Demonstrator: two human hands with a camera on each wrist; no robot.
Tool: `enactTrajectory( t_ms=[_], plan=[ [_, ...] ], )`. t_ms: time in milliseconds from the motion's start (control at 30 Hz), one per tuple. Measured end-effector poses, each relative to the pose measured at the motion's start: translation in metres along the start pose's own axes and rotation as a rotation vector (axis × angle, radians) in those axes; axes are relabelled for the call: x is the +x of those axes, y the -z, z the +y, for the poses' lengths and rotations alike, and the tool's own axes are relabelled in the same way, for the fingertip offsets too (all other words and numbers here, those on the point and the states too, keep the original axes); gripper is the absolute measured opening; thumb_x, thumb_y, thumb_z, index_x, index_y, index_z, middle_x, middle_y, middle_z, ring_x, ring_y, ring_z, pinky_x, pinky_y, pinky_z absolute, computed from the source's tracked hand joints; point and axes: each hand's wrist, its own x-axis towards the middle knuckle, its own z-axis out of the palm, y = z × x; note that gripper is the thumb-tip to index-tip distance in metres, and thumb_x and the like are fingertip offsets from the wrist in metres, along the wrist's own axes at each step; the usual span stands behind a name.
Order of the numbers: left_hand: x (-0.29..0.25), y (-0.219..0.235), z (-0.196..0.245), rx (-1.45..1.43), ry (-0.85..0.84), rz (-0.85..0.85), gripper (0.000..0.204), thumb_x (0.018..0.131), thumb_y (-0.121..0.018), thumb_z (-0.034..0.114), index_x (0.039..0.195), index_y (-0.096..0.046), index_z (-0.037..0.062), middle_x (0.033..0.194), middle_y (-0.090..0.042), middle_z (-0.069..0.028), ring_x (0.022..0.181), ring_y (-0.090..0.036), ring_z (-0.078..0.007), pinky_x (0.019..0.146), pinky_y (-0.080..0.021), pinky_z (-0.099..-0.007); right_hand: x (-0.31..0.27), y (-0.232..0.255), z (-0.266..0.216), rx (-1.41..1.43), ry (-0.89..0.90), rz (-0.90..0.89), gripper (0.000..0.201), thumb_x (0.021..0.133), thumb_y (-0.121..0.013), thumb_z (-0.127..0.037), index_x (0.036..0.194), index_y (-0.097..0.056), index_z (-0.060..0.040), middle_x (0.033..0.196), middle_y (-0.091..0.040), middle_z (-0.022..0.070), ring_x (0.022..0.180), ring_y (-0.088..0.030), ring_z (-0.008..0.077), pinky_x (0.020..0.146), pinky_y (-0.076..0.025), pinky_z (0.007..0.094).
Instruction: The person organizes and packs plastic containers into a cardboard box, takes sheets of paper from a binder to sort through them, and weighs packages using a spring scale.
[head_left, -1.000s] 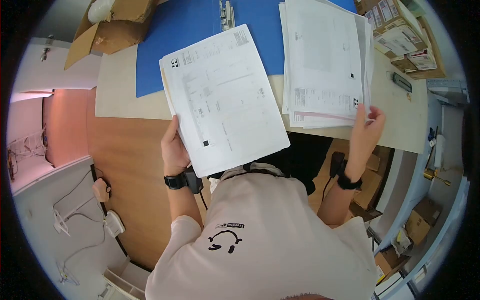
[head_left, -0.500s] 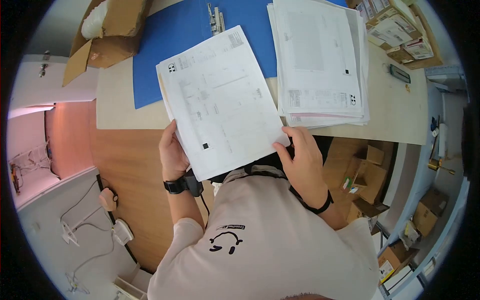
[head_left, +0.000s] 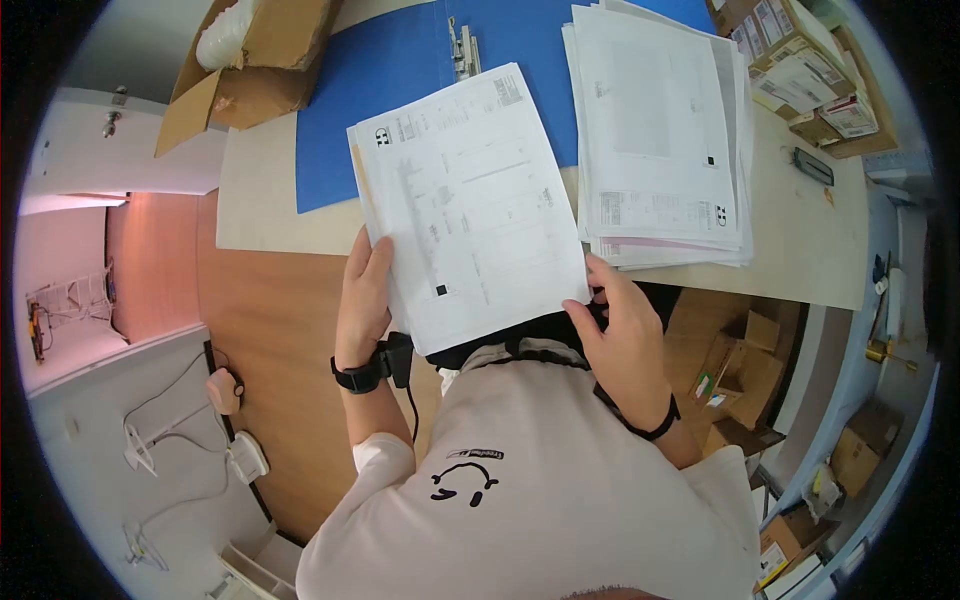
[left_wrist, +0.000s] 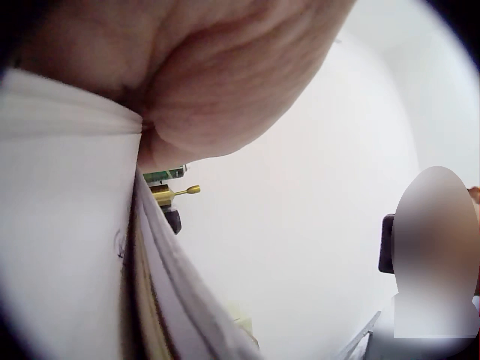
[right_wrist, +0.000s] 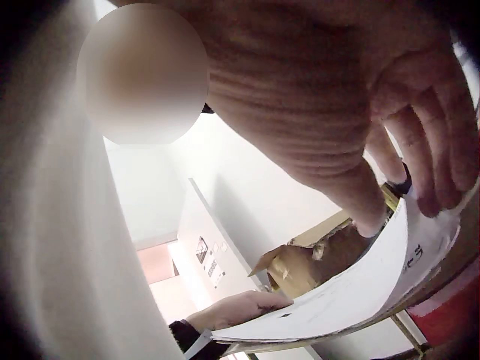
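A stack of printed paper sheets (head_left: 480, 220), with a tan edge showing along its left side, is held tilted above the person's lap. The left hand (head_left: 364, 305) grips its left edge, thumb on top; in the left wrist view the hand (left_wrist: 217, 82) covers part of the white sheets (left_wrist: 67, 195). At the lower right corner, the right hand (head_left: 632, 345) holds the stack's edge between thumb and fingers. The right wrist view shows its fingers (right_wrist: 431, 150) bent at the edge of the curved top sheet (right_wrist: 352, 289).
A larger pile of printed sheets (head_left: 655, 150) lies on the table (head_left: 800, 240) at right. Behind the held stack are a blue mat (head_left: 370, 80) and a metal clip (head_left: 464, 52). An open cardboard box (head_left: 265, 90) stands back left, more boxes (head_left: 800, 70) back right.
The right hand has left the front edge of the larger pile, moving left and toward the body onto the held stack's corner. The left hand has kept its grip on the stack.
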Motion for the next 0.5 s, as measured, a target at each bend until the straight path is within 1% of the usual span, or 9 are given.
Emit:
enactTrajectory(
  t_ms=[33,100,133,200,233,300,333,400,500],
  plan=[
    [0.001,0.002,0.0,-0.004,0.008,-0.01,0.052,0.106,-0.045,0.013,0.152,-0.032,-0.0066,0.14,-0.055,-0.0179,0.12,-0.061,-0.0223,0.101,-0.051,-0.0349,0.002,-0.004,0.002,-0.003,0.0,0.005,0.05,0.086,-0.077,-0.011,0.131,-0.057,0.0014,0.094,-0.068,0.0151,0.075,-0.066,0.0285,0.067,-0.054,0.0378],
    [0.0,0.002,-0.002,-0.008,0.013,-0.023,0.052,0.106,-0.045,0.013,0.153,-0.032,-0.0061,0.141,-0.055,-0.0173,0.121,-0.06,-0.0218,0.101,-0.05,-0.0345,0.004,-0.011,0.004,0.342,-0.241,-0.047,0.059,0.088,-0.077,-0.01,0.137,-0.049,0.0035,0.094,-0.068,0.016,0.075,-0.067,0.0236,0.065,-0.054,0.0347],
    [0.0,0.002,-0.002,-0.006,0.004,-0.019,0.05,0.106,-0.045,0.013,0.152,-0.034,-0.0052,0.141,-0.055,-0.0163,0.122,-0.059,-0.0211,0.102,-0.049,-0.034,0.002,-0.015,0.009,0.341,-0.24,-0.044,0.059,0.088,-0.077,-0.01,0.137,-0.049,0.0035,0.094,-0.068,0.016,0.075,-0.067,0.0236,0.065,-0.054,0.0347],
    [-0.001,0.003,-0.004,-0.005,-0.01,-0.015,0.049,0.106,-0.045,0.013,0.151,-0.036,-0.0043,0.141,-0.055,-0.0153,0.123,-0.058,-0.0203,0.103,-0.048,-0.0336,0.002,-0.02,0.015,0.495,-0.264,-0.122,0.062,0.091,-0.074,-0.01,0.141,-0.041,0.0052,0.097,-0.07,0.0156,0.073,-0.068,0.0178,0.061,-0.055,0.0307],
    [0.0,0.004,-0.005,-0.006,-0.009,-0.022,0.049,0.106,-0.045,0.013,0.151,-0.036,-0.0042,0.142,-0.055,-0.0149,0.123,-0.057,-0.02,0.103,-0.048,-0.0334,0.004,-0.02,0.015,0.495,-0.262,-0.12,0.062,0.091,-0.074,-0.01,0.141,-0.041,0.0052,0.097,-0.07,0.0156,0.073,-0.068,0.0178,0.061,-0.055,0.0307],
    [0.0,0.004,-0.006,-0.006,-0.011,-0.035,0.049,0.107,-0.045,0.013,0.151,-0.035,-0.004,0.142,-0.054,-0.0145,0.124,-0.057,-0.0197,0.103,-0.048,-0.0332,0.011,-0.015,0.009,0.774,-0.558,-0.29,0.06,0.094,-0.07,-0.009,0.142,-0.037,0.0053,0.097,-0.071,0.0155,0.07,-0.068,0.0157,0.058,-0.056,0.0277],
    [0.0,0.002,-0.007,-0.033,0.002,-0.025,0.049,0.107,-0.045,0.013,0.152,-0.035,-0.0037,0.143,-0.054,-0.0144,0.124,-0.057,-0.0198,0.103,-0.048,-0.0332,0.011,-0.015,0.009,0.774,-0.557,-0.283,0.06,0.094,-0.07,-0.009,0.142,-0.037,0.0053,0.097,-0.071,0.0155,0.07,-0.068,0.0157,0.058,-0.056,0.0277],
    [0.0,0.001,-0.007,-0.061,0.012,-0.019,0.049,0.107,-0.045,0.013,0.152,-0.034,-0.0035,0.144,-0.053,-0.0144,0.125,-0.057,-0.0199,0.104,-0.048,-0.0332,0.012,-0.016,0.011,0.819,-0.613,-0.322,0.06,0.095,-0.066,-0.009,0.143,-0.034,0.0057,0.094,-0.072,0.0151,0.07,-0.069,0.015,0.057,-0.056,0.0262],
    [-0.001,0.003,-0.014,-0.089,-0.016,-0.02,0.048,0.108,-0.045,0.013,0.153,-0.034,-0.002,0.145,-0.052,-0.0146,0.125,-0.057,-0.0197,0.104,-0.047,-0.0335,0.008,-0.017,0.01,0.815,-0.578,-0.306,0.058,0.096,-0.065,-0.008,0.144,-0.035,0.0062,0.093,-0.072,0.0163,0.07,-0.069,0.0158,0.058,-0.056,0.0273]
  ],
)
